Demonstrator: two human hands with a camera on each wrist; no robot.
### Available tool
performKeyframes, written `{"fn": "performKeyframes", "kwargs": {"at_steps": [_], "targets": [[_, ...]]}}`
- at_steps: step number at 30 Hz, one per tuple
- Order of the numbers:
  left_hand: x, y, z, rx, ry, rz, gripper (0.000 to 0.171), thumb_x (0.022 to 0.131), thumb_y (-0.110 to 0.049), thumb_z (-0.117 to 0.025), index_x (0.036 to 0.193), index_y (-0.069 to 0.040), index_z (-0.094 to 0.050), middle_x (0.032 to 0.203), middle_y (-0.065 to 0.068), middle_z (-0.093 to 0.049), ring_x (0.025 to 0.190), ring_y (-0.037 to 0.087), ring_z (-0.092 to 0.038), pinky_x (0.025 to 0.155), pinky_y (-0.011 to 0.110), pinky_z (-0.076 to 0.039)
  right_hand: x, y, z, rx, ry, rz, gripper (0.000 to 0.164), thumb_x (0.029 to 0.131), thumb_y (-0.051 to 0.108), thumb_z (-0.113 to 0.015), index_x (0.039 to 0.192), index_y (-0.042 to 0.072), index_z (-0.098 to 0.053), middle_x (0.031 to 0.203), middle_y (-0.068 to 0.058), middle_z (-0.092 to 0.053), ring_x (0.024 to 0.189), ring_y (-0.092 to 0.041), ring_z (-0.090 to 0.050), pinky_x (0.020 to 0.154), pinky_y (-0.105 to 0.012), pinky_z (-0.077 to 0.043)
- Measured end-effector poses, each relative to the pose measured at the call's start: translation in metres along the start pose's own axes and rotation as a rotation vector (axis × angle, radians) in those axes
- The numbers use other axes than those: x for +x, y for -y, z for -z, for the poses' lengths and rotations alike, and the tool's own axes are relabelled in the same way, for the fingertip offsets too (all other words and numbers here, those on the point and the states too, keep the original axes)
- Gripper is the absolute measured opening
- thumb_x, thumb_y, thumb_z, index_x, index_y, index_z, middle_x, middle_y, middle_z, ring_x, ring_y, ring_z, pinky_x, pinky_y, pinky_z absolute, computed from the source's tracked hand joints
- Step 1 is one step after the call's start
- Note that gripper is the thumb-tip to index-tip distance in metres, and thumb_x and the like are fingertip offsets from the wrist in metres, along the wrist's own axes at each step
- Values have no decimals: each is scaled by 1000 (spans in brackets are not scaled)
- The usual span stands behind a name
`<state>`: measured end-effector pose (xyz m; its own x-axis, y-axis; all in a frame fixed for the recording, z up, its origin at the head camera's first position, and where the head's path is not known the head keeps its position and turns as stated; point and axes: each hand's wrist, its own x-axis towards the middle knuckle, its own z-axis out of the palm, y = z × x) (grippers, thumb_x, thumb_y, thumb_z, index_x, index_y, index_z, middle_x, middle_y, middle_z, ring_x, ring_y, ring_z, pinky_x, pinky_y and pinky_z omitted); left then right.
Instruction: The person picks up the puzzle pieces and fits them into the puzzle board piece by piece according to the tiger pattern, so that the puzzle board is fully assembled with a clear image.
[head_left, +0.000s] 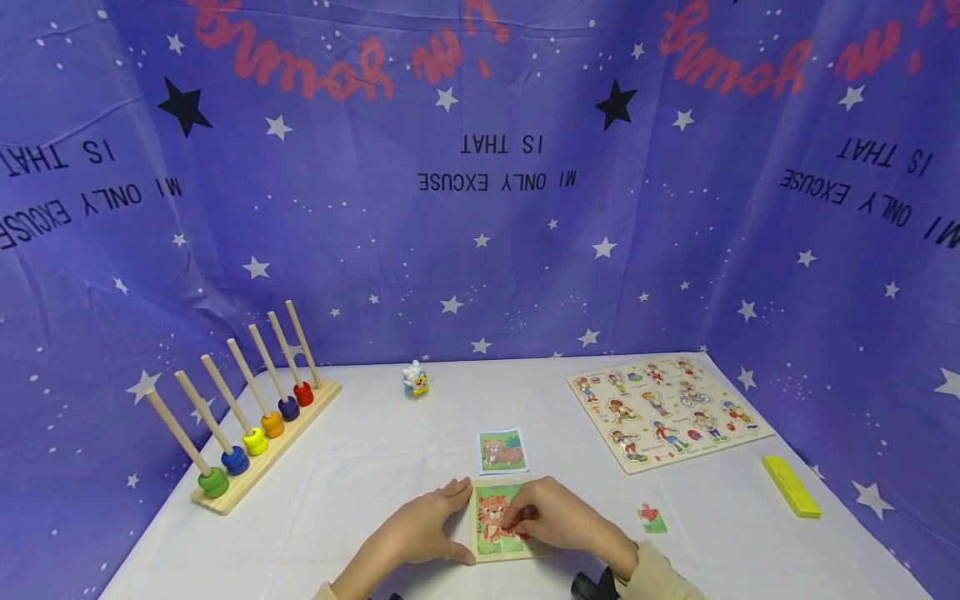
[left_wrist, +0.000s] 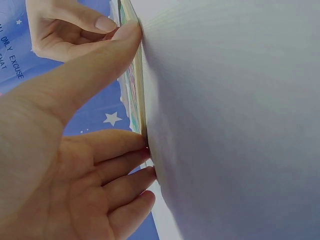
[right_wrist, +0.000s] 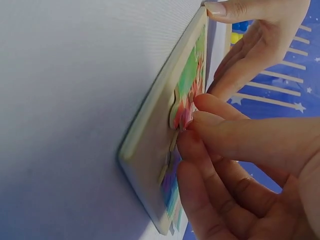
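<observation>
A small wooden jigsaw board (head_left: 474, 533) with a red tiger picture lies on the white table before me. My left hand (head_left: 427, 527) rests along its left edge, thumb at the near corner and fingertips at the far one, fingers fairly straight. Over the picture's right side, my right hand (head_left: 558, 518) pinches a red-and-green puzzle piece (right_wrist: 176, 112) between thumb and fingertips; its far part is hidden by the fingers. Bare wood shows at the board's near right in the right wrist view. Off to the right lies a loose puzzle piece (head_left: 652, 518).
A picture card (head_left: 502, 452) lies just beyond the board. At the left stands a peg rack (head_left: 262, 450) with coloured rings. A small figurine (head_left: 416, 379) stands at the back. On the right are a large picture puzzle (head_left: 667, 412) and a yellow box (head_left: 791, 486).
</observation>
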<state>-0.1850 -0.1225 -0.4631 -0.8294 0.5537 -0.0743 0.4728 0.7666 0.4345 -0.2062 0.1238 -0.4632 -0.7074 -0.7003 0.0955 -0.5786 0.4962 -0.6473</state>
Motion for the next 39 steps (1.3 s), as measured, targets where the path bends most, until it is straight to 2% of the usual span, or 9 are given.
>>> {"fn": "performKeyframes", "kwargs": {"at_steps": [4,17,26,39], "targets": [[0,0,1,-1,-2,-2,98,68,-55,-78,143,-1,-44,149,13,-41,134,34,-40,106,50,-36,1,-3,2,-25,-2,5,21,79,-6,-72,87,14,-77,83,14,-65,74,1,-54,65,-17,-48],[0,-1,2,4,4,1,97,68,-55,-77,142,-1,-45,149,13,-41,134,34,-40,106,51,-37,4,-6,4,-70,6,11,29,75,-11,-72,88,15,-74,78,12,-60,69,0,-52,62,-17,-48],[-1,-1,2,-9,1,-1,97,67,-54,-78,142,0,-45,149,13,-41,134,34,-40,105,53,-37,5,-10,1,-11,13,45,34,75,-15,-69,85,17,-75,78,12,-61,70,-1,-54,62,-17,-49],[0,0,1,-8,-6,-2,98,66,-54,-78,142,-1,-45,149,13,-41,134,34,-40,106,51,-37,7,-9,4,-22,52,66,21,78,-4,-74,85,16,-75,78,12,-62,68,4,-53,60,-16,-49]]}}
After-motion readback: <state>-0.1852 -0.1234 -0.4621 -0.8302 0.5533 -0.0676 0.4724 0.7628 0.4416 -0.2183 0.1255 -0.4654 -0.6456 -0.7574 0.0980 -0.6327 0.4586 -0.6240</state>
